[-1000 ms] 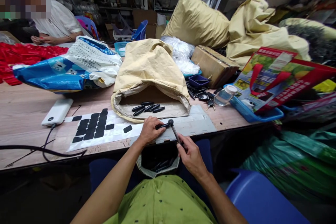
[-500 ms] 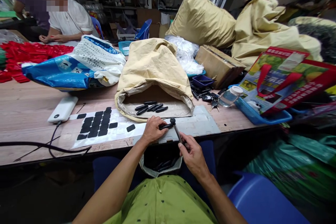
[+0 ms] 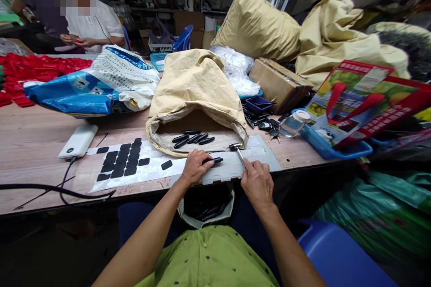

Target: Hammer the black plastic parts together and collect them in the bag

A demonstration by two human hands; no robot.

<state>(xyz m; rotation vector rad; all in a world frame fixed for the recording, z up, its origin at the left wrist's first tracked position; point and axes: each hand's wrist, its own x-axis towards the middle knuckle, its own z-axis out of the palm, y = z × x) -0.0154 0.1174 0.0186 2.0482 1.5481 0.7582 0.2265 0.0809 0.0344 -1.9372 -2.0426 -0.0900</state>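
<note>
My left hand [image 3: 194, 167] pinches a slim black part [image 3: 213, 160] flat on a grey metal plate [image 3: 256, 157] at the table's near edge. My right hand [image 3: 257, 180] grips the handle of a small hammer [image 3: 237, 149], whose metal head lies on the plate to the right of the part. Just behind, an open tan paper sack [image 3: 195, 94] lies on its side with several more black parts [image 3: 191, 138] in its mouth. A sheet of black adhesive pads [image 3: 121, 161] lies left of my left hand. A bag [image 3: 206, 202] with more black pieces hangs below the table edge.
A white power bank [image 3: 78, 141] with a cable sits at left, behind it a blue-and-white sack [image 3: 90, 85]. Keys [image 3: 271, 128], a clear bottle [image 3: 292, 123], a cardboard box [image 3: 278, 83] and a red shopping bag [image 3: 357, 98] crowd the right. Two other people sit at far left.
My right hand has swung the hammer from over the black part to the right and laid its head on the plate. My left hand stays on the part.
</note>
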